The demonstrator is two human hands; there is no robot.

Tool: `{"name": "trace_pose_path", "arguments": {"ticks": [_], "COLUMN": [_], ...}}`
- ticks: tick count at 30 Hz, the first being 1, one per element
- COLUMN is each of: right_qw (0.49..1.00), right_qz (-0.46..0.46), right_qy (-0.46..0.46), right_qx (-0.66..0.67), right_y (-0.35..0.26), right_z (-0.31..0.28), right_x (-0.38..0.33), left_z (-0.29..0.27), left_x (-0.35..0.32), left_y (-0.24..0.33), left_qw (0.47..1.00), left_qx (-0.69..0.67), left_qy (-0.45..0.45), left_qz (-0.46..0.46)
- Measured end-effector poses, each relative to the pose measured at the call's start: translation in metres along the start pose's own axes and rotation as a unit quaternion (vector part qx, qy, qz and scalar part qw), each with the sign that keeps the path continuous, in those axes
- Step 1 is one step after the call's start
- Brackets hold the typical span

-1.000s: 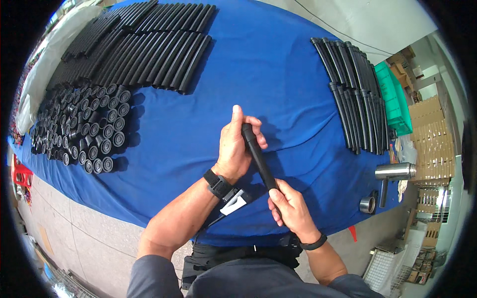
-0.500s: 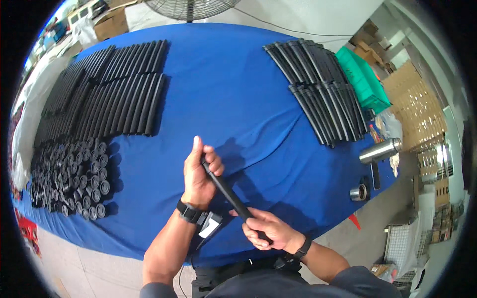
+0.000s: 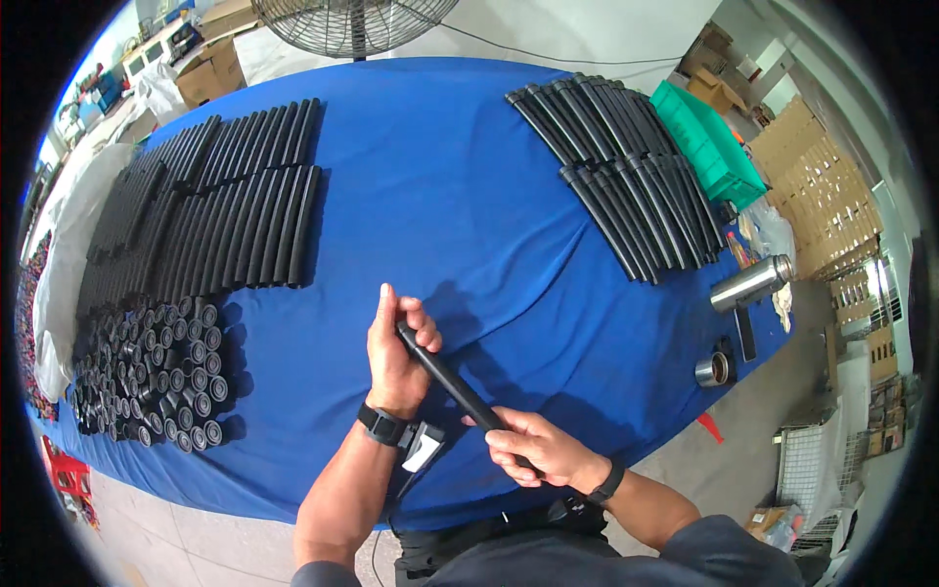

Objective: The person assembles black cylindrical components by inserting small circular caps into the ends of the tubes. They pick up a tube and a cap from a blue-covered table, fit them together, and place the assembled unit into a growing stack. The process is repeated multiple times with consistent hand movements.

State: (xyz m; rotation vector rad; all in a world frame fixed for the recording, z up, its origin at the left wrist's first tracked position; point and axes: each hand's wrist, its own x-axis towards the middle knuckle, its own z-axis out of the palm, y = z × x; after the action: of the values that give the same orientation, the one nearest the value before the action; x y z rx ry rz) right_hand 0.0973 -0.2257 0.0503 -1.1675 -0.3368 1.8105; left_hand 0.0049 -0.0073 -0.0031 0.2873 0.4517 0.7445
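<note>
A slim black tube (image 3: pixel 458 387) slants between my two hands over the blue cloth, its far end up to the left. My left hand (image 3: pixel 399 354) has its fingers curled at that far end, where a slightly thicker collar shows, while the thumb points up off the tube. My right hand (image 3: pixel 536 448) is closed around the lower part, near my body; the tube's near end is mostly hidden by the fingers. A heap of short black round caps (image 3: pixel 161 372) lies to the left. Behind it, plain black tubes (image 3: pixel 240 230) lie in rows.
Black tubes with thicker ends (image 3: pixel 636 205) lie in two rows at the right, beside a green crate (image 3: pixel 706 147). Near the right edge are a steel flask (image 3: pixel 751 284), its metal cup (image 3: pixel 712 370) and a dark phone (image 3: pixel 745 335). A fan (image 3: pixel 352 24) stands beyond the table.
The view has shifted slightly, so the table sits a little lower at the left. My left fingers look slightly looser and more of the tube's far end shows. The right hand keeps its grip.
</note>
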Motion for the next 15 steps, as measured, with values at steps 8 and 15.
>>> {"name": "trace_pose_path", "arguments": {"ticks": [8, 15], "right_qw": [0.977, 0.984], "right_qz": [-0.078, -0.023], "right_qy": [0.113, -0.054], "right_qx": [-0.165, 0.166], "right_y": [-0.008, 0.006], "right_z": [-0.011, -0.018], "right_x": [-0.036, -0.027], "left_z": [0.009, 0.004], "left_x": [-0.004, -0.011], "left_y": [0.005, 0.018], "left_qw": [0.928, 0.922], "left_qx": [0.350, 0.337], "left_qy": [-0.118, -0.185], "left_qz": [0.049, -0.050]}}
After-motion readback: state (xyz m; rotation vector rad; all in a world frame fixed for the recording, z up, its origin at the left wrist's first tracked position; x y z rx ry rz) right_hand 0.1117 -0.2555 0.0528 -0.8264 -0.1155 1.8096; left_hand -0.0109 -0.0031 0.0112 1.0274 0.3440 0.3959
